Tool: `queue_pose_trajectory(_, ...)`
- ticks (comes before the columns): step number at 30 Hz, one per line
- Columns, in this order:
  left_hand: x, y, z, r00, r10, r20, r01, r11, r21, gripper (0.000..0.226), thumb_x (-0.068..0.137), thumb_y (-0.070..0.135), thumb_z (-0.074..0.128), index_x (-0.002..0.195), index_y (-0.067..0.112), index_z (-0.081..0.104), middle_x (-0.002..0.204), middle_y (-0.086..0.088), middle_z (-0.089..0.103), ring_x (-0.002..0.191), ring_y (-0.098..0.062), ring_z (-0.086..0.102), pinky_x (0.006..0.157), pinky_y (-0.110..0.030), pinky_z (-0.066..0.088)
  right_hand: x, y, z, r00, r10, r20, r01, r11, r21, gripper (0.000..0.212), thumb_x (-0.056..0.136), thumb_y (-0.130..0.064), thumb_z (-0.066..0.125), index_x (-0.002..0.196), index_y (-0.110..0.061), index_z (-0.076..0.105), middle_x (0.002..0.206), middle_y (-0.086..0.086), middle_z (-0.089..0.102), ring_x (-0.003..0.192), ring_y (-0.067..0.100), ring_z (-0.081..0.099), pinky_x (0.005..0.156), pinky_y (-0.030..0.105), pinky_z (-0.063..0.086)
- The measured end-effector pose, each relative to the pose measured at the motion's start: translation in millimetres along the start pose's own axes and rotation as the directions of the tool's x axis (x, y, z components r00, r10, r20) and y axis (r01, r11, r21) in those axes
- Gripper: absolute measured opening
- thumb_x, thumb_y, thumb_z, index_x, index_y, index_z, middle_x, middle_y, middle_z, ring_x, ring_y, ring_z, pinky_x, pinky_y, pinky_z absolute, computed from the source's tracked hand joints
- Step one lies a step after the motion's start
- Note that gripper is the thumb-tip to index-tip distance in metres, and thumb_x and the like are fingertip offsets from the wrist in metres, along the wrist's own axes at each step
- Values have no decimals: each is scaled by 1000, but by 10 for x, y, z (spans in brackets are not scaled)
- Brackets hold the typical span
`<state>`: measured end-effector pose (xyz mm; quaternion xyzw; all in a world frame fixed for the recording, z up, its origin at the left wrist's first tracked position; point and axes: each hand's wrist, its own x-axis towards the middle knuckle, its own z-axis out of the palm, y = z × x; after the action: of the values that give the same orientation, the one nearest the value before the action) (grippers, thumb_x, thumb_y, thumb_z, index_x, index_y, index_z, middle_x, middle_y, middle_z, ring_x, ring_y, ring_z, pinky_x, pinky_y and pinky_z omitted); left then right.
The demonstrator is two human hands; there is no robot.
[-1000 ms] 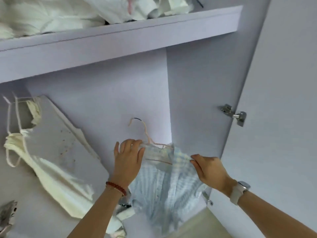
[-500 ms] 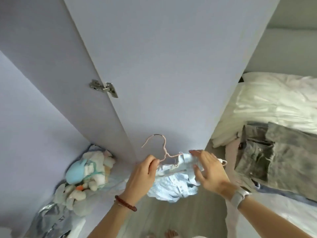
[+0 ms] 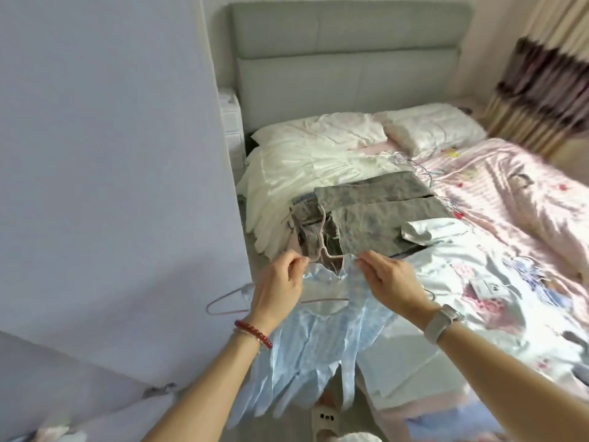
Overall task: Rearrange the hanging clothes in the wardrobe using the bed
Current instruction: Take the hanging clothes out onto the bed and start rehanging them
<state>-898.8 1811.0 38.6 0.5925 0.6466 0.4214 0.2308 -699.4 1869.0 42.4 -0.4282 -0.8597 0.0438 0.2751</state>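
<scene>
Both hands up in front of the bed edge, holding a light blue checked shirt (image 3: 306, 342) on a pink wire hanger (image 3: 229, 301). Left hand (image 3: 277, 285) has its fingers curled, pinching the shirt collar and hanger neck on the left side; red bead bracelet (image 3: 253, 333) on that wrist. Right hand (image 3: 392, 282) pinches the collar on the right side with thumb and forefinger, other fingers loosely bent; pale watch (image 3: 443, 323) on that wrist. Hanger hook (image 3: 322, 224) points up and away, toward the bed. Shirt hangs down from the hands over the floor gap between wardrobe door (image 3: 111, 170) and bed (image 3: 510, 218), lower hem loose; the hanger's left shoulder sticks out bare past the fabric. On the bed, just beyond the hands: grey trousers (image 3: 376, 212) laid flat, on top of a white garment (image 3: 296, 180) near the pillows (image 3: 318, 132). A white satin piece (image 3: 446, 269) lies right of the trousers, touching them. Pink patterned bedding (image 3: 516, 193) covers the rest. Grey padded headboard (image 3: 347, 59) behind. Wardrobe door fills the left side of the view, with a hinge (image 3: 157, 390) low on it. Striped curtain (image 3: 548, 78) far right, blurred.
</scene>
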Motion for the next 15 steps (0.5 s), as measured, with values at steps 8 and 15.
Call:
queue_pose_trajectory(8,805,516,690,962,268,-55,-268,963,2,12,87,9,60,77,4,63,72,-6,64,66,-25,58,64,-34,43,38,538,-639,983,144,-113,-159,977,-141,22,88,-22,48,80,-8,64,55,3,59,43,29,54,35,26,38)
queue_pose_trajectory(15,1383,291,971,976,66,-209,-61,998,28,9,89,8,57,84,2,63,83,-9,64,79,-31,59,76,-47,44,667,1010,-340,996,88,12,-86,993,-85,19,90,-23,51,83,-9,62,59,7,63,50,32,58,45,26,35)
